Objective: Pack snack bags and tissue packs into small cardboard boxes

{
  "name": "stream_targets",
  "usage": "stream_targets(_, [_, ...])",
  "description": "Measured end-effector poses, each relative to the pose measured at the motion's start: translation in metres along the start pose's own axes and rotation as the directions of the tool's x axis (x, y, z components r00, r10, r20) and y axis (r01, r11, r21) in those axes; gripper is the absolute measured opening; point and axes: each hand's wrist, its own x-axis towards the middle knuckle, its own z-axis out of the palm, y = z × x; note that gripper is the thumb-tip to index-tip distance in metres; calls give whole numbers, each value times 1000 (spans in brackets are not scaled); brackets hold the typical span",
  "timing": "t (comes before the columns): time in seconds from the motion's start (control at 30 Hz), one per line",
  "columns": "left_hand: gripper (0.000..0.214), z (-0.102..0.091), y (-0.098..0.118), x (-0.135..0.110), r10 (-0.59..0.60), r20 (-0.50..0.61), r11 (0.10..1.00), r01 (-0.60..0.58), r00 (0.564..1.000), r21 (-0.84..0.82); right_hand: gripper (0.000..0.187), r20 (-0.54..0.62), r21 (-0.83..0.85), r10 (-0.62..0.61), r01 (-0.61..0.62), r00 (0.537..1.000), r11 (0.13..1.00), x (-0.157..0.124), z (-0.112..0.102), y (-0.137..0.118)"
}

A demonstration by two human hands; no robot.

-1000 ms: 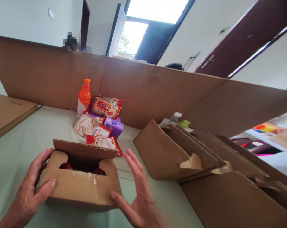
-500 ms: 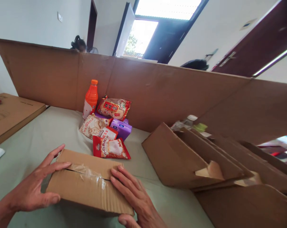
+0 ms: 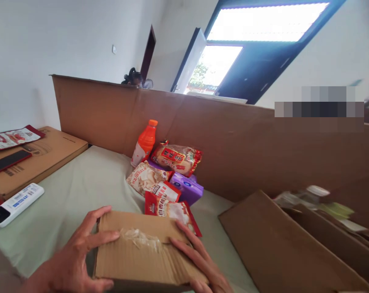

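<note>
A small brown cardboard box (image 3: 135, 262) lies in front of me, its top flaps closed along a seam with crumpled clear tape (image 3: 141, 240). My left hand (image 3: 73, 254) grips its left end, fingers on the top and thumb at the near edge. Over the right end, my right hand (image 3: 203, 260) holds the box with its fingers laid across the top. Just behind the box is a red and white snack packet (image 3: 172, 209), beside a squirrel-printed snack bag (image 3: 146, 178). The underside of the box is hidden.
An orange bottle (image 3: 146, 140), a bag of rice crackers (image 3: 176, 158) and a purple pack (image 3: 187, 187) stand farther back. Cardboard pieces (image 3: 282, 240) are on the right. A white device (image 3: 19, 203) and a flat carton (image 3: 62, 142) are left. A cardboard wall (image 3: 227, 142) runs behind; a person is beyond.
My view has turned left, so everything sits farther right in it. Both hands stay on the box. The dark gap along the box's seam shows less now.
</note>
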Motion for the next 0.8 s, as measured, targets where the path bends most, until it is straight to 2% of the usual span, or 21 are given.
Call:
stream_targets(0.13, [79,-15,-12,-8,-43,-138,992,58,990,112,51,-46,173,24,-15,999,985,40,29,13])
stream_targets(0.23, [60,-34,-33,-13,-60,-272,970,120,960,212,54,-196,359,114,-37,974,933,71,60,24])
stream_targets(0.33, [45,-60,-56,-13,-46,-416,919,202,908,339,49,-257,421,264,-138,930,897,90,94,34])
stream_targets(0.43, [41,-94,-75,-3,-8,-552,852,294,834,433,42,-197,409,285,-185,938,893,90,128,44])
stream_targets(0.57, [41,-147,-97,31,54,-701,778,410,711,476,26,-161,299,193,-139,968,944,73,162,56])
stream_targets(0.7, [41,-189,-137,82,58,-820,738,529,569,419,23,-171,141,78,-54,982,989,61,171,63])
stream_targets(0.8, [41,-204,-178,118,0,-848,715,593,530,371,23,-122,45,33,-28,992,999,58,166,64])
